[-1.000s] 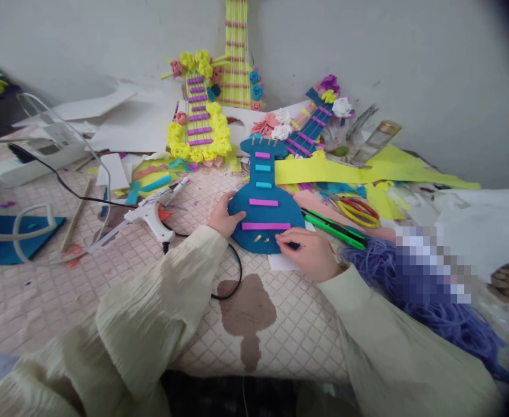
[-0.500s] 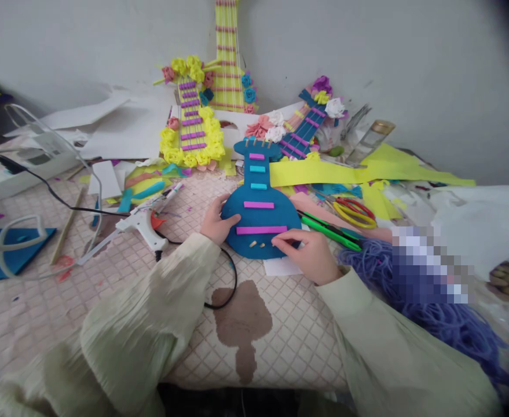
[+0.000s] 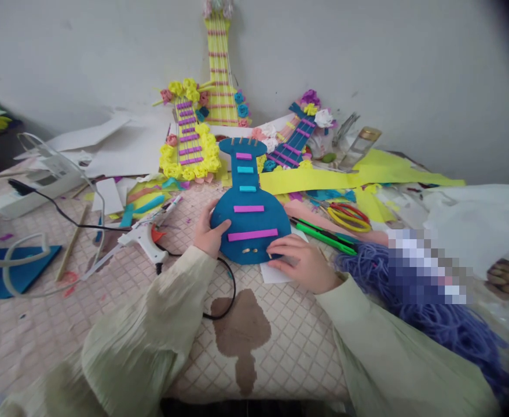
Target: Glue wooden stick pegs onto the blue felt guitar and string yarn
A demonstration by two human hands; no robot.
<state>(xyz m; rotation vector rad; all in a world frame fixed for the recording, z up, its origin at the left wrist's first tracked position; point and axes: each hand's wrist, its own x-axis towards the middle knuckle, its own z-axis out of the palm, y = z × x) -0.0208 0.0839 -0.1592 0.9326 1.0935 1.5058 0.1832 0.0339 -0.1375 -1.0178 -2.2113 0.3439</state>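
In the head view a blue guitar-shaped cutout (image 3: 254,219) stands slightly tilted, with pink and light-blue strips across its neck and body. My left hand (image 3: 209,231) grips its left edge, thumb on the front face. At the lower right of the body, my right hand (image 3: 303,263) pinches a small wooden stick piece (image 3: 268,253) against the surface. Two similar short pieces (image 3: 249,251) sit beside it in a row below the lowest pink strip (image 3: 252,235). Several little sticks (image 3: 243,141) project from the top of the head.
A white glue gun (image 3: 146,240) with a black cable lies left of my left hand. Green utility knife (image 3: 323,234), scissors (image 3: 348,217) and purple cord (image 3: 393,278) lie on the right. Decorated paper guitars (image 3: 189,136) lean at the back. A brown stain (image 3: 242,324) marks the cloth.
The view has shifted a little. My right fingertips have come down onto the lower right of the blue body with the stick piece. My left hand keeps its grip.
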